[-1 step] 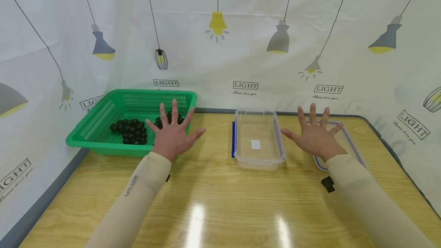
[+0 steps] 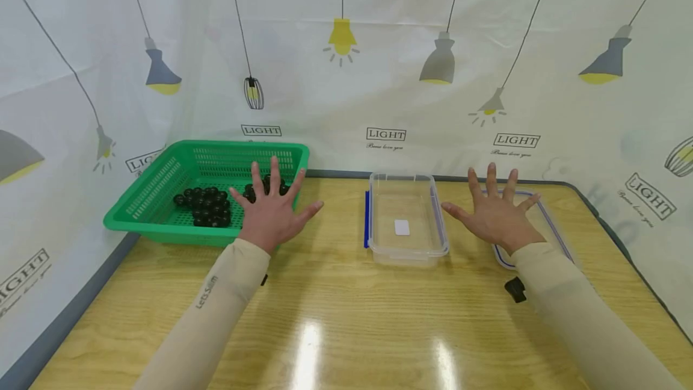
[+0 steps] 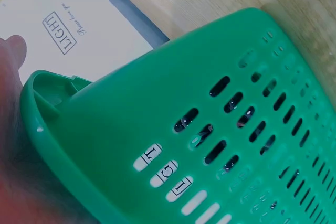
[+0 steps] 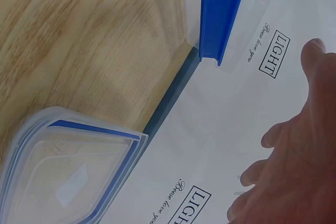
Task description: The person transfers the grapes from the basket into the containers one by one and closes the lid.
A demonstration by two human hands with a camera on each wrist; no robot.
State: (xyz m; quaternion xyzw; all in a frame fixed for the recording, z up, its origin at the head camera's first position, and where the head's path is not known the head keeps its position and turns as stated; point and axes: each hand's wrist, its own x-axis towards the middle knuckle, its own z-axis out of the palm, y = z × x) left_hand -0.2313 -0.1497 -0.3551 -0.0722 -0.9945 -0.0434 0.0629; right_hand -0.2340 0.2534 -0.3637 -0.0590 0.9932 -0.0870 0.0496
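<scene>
My left hand (image 2: 273, 212) is spread, palm down, above the front right corner of a green plastic basket (image 2: 175, 232), holding nothing. In the basket lie two bunches of dark grapes (image 2: 206, 206); my left fingers partly cover the right one. My right hand (image 2: 495, 218) is also spread and empty, over the left part of a clear lid with a blue seal (image 2: 547, 227). Between the hands stands a clear rectangular container (image 2: 408, 251) without its lid on, with a blue side clip (image 2: 367, 218) and a white label (image 2: 402, 227).
Everything stands on a wood-grain table (image 2: 346, 312) with a grey edge. A white curtain (image 2: 390, 95) printed with lamps rises behind and at both sides. Small black pieces show by both wrists, the larger one (image 2: 515, 289) by the right sleeve.
</scene>
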